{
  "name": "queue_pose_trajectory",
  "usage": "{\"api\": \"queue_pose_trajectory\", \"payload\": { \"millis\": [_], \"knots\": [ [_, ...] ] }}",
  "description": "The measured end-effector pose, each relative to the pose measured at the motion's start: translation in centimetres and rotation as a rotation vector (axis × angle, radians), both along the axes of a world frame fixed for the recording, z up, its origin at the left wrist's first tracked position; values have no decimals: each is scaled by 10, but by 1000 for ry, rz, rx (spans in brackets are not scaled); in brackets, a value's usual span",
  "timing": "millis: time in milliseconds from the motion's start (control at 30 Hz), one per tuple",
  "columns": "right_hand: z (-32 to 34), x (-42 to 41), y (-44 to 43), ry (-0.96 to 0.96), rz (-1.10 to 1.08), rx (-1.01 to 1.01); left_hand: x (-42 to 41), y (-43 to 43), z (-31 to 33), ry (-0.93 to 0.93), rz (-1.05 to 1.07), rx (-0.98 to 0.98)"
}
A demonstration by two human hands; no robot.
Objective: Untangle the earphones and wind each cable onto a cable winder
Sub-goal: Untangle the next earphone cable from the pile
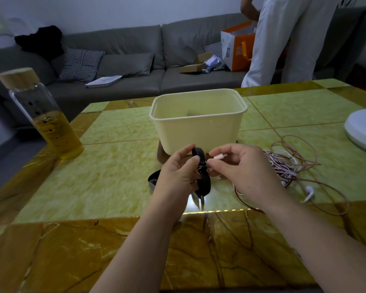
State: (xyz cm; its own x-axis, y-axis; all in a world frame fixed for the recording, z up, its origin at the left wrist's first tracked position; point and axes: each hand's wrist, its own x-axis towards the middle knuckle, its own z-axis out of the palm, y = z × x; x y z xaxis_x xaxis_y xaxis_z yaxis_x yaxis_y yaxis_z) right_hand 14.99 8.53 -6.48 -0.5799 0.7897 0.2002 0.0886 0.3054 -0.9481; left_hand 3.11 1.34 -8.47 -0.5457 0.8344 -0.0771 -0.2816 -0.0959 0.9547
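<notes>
Both hands are close together above the table (pixel 106 187). The left hand (pixel 178 174) grips a black strap (pixel 204 183), fingers curled round its loop. The right hand (pixel 241 168) pinches a pink plug (pixel 220 156) right beside that strap. The tangled earphone cables (pixel 285 166) lie just right of the right hand, and a cream tub (pixel 199 127) sits just beyond the fingers.

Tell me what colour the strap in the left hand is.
Black. The strap, gripped by the left hand, shows best in the head view.
</notes>
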Motion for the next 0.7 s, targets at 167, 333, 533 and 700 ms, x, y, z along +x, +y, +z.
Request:
{"api": "queue_pose_trajectory", "payload": {
  "millis": [167,333,533,700],
  "knots": [
    [3,2,2,49,78,-103,9,2,4,74,-5,-5],
    [8,6,7,16,61,2,8,1,7,136,-154,-53],
    [8,7,11,-49,15,228,10,1,4,283,-143,-130],
    [11,9,10,-33,100,164,13,-1,3,374,-108,-123]
  ]
}}
